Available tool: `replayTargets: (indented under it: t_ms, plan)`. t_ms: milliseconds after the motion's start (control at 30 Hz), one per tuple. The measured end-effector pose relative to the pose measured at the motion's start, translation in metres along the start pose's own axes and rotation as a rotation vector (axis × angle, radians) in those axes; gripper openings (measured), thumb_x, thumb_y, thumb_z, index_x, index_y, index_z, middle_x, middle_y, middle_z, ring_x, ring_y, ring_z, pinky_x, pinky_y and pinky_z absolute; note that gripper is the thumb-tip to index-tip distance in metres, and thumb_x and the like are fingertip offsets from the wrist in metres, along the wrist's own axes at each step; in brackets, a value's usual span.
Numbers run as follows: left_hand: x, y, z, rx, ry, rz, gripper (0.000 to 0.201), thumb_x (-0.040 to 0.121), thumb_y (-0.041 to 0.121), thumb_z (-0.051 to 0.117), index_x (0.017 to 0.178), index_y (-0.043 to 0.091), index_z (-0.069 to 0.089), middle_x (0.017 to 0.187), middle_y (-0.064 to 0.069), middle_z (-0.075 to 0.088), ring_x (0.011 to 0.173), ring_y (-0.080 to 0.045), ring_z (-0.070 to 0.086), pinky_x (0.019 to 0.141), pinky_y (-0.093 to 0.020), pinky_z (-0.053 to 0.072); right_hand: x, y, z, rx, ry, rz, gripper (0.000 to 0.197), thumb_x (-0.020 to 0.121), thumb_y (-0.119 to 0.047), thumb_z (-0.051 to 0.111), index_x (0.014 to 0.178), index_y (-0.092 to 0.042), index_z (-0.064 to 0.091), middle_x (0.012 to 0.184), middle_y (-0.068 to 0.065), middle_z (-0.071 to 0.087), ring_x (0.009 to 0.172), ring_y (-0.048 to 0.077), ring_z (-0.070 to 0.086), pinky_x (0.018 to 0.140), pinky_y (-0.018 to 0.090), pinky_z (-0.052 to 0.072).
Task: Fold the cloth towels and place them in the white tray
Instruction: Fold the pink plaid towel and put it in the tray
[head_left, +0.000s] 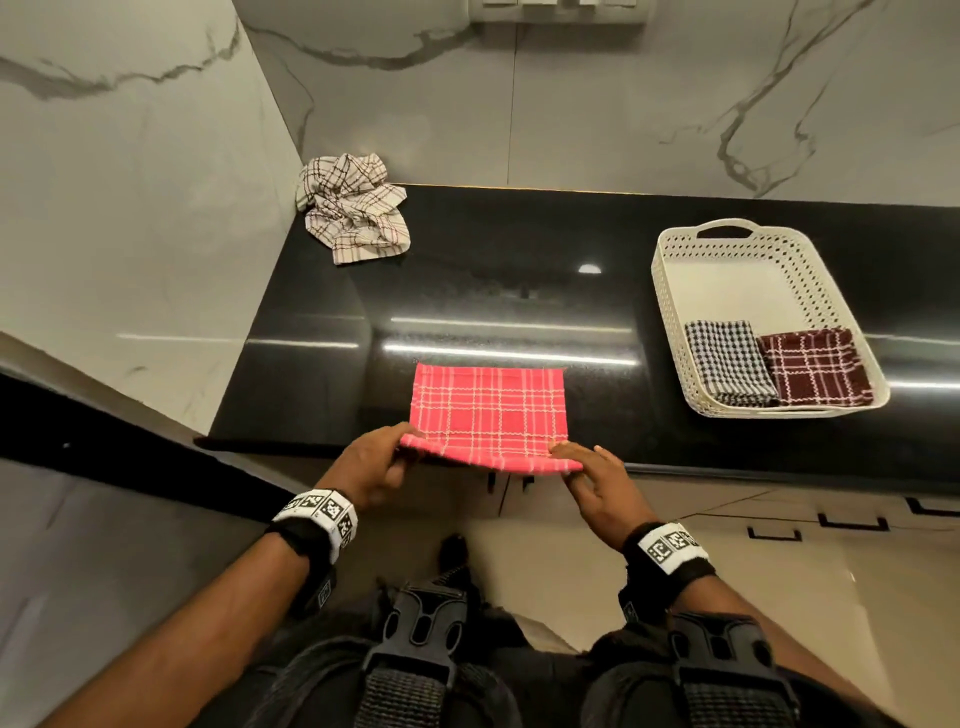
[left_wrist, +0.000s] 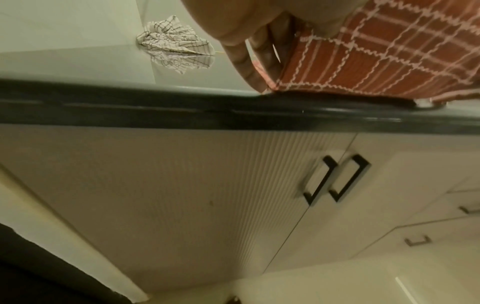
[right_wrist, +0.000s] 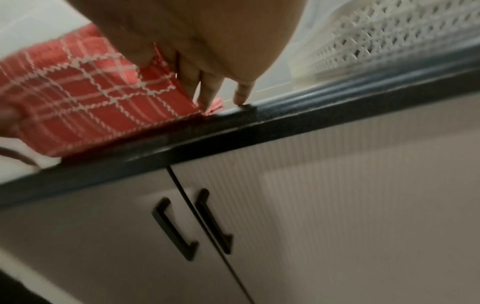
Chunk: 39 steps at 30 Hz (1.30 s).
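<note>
Both hands are on the red plaid towel (head_left: 488, 410), which lies flat on the black countertop (head_left: 519, 260) with its near edge lifted at the counter's front lip. The left hand (head_left: 371, 470) pinches the near left corner, thumb on top and fingers (left_wrist: 262, 61) curled beneath the cloth. The right hand (head_left: 597, 480) pinches the near right corner the same way; from the right wrist view, its fingertips (right_wrist: 207, 94) reach down to the counter edge beside the fabric.

Over to the right, well apart from the red towel, sits the white tray (head_left: 670, 312), perforated walls, handle at the far end. Inside it are 2 folded towels side by side at the near end: a black-and-white checked towel (head_left: 727, 361) on the left and a maroon plaid towel (head_left: 815, 366) on the right, touching each other. The far half of the tray floor shows bare.

In the far left corner, against the marble wall (head_left: 130, 208), a cream plaid towel (head_left: 353, 208) lies crumpled, unfolded.
</note>
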<state>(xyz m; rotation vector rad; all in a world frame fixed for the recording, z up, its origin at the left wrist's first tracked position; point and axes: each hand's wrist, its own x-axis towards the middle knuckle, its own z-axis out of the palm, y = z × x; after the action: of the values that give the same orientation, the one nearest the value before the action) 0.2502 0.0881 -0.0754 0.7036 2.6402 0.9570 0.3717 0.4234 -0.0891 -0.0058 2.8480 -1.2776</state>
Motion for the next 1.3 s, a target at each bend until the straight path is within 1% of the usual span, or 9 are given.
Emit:
replayTargets:
  t_ms: [67,167,233,333,433,633,733,967,1300]
  plan:
    - [0.01,0.008,-0.005,-0.056,0.003,-0.084,0.015,0.093,0.022,0.058,0.105,0.029,0.062,0.08,0.007,0.067,0.072,-0.012,0.062,0.07,-0.031,0.046,0.01,-0.007,-0.005,0.211,0.087,0.111,0.02,0.102,-0.024,0.051,0.107,-0.022,0.071,0.106,-0.015,0.071,0.097,0.005,0.062,0.097,0.042,0.048]
    - [0.027,0.012,-0.006,-0.108,0.028,-0.179,0.021,0.099,0.029,0.054,0.118,0.026,0.061,0.086,0.006,0.068,0.078,-0.013,0.063,0.071,-0.029,0.043,0.033,-0.017,-0.01,0.316,0.159,0.231,0.028,0.101,-0.04,0.05,0.094,-0.019,0.066,0.088,-0.001,0.071,0.083,0.018,0.065,0.08,0.048,0.054]
    - [0.035,0.012,-0.006,-0.116,0.027,-0.22,0.024,0.101,0.033,0.052,0.122,0.023,0.06,0.097,0.0,0.07,0.088,-0.018,0.065,0.077,-0.03,0.045,0.046,-0.023,-0.011,0.391,0.107,0.267,0.027,0.096,-0.05,0.056,0.102,-0.025,0.065,0.095,-0.005,0.072,0.087,0.008,0.068,0.082,0.038,0.056]
    - [0.047,0.01,-0.006,-0.133,0.009,-0.264,0.029,0.102,0.034,0.049,0.124,0.018,0.059,0.109,-0.005,0.07,0.099,-0.022,0.064,0.085,-0.032,0.046,0.064,-0.028,-0.009,0.415,0.073,0.306,0.027,0.088,-0.032,0.075,0.111,-0.025,0.063,0.103,-0.007,0.073,0.094,0.004,0.069,0.086,0.024,0.055]
    - [0.056,0.009,-0.006,-0.128,0.001,-0.304,0.03,0.103,0.036,0.048,0.121,0.015,0.058,0.109,-0.007,0.069,0.1,-0.025,0.065,0.084,-0.032,0.046,0.077,-0.028,-0.009,0.423,0.178,0.381,0.011,0.092,-0.018,0.07,0.101,-0.013,0.067,0.092,-0.003,0.073,0.084,0.009,0.07,0.081,0.029,0.058]
    - [0.073,0.015,-0.002,0.028,-0.009,-0.401,0.029,0.103,0.044,0.041,0.098,0.016,0.045,0.103,-0.015,0.065,0.093,-0.036,0.063,0.077,-0.038,0.046,0.099,-0.018,-0.001,0.206,0.211,0.491,0.026,0.101,-0.035,0.051,0.09,-0.014,0.062,0.086,0.002,0.069,0.082,0.022,0.068,0.076,0.042,0.056]
    - [0.076,0.02,0.004,0.128,0.005,-0.416,0.035,0.104,0.046,0.036,0.102,0.012,0.045,0.104,-0.019,0.066,0.093,-0.041,0.063,0.077,-0.044,0.049,0.103,-0.017,0.004,0.117,0.228,0.54,0.031,0.103,-0.034,0.046,0.09,-0.01,0.059,0.086,0.005,0.066,0.08,0.023,0.065,0.076,0.044,0.056]
    - [0.084,0.031,0.007,0.27,0.029,-0.449,0.034,0.106,0.043,0.028,0.098,0.012,0.038,0.103,-0.019,0.066,0.094,-0.042,0.063,0.071,-0.041,0.038,0.106,-0.021,0.008,-0.083,0.195,0.519,0.03,0.105,-0.034,0.037,0.09,-0.011,0.049,0.083,0.007,0.061,0.073,0.028,0.059,0.064,0.034,0.042]
    - [0.087,0.042,0.008,0.293,0.075,-0.545,0.035,0.102,0.042,0.039,0.114,0.009,0.04,0.108,-0.018,0.066,0.097,-0.041,0.064,0.073,-0.042,0.041,0.116,-0.035,0.004,-0.301,0.098,0.606,0.02,0.104,-0.026,0.037,0.11,-0.008,0.041,0.108,0.02,0.063,0.097,0.042,0.063,0.075,0.043,0.045]
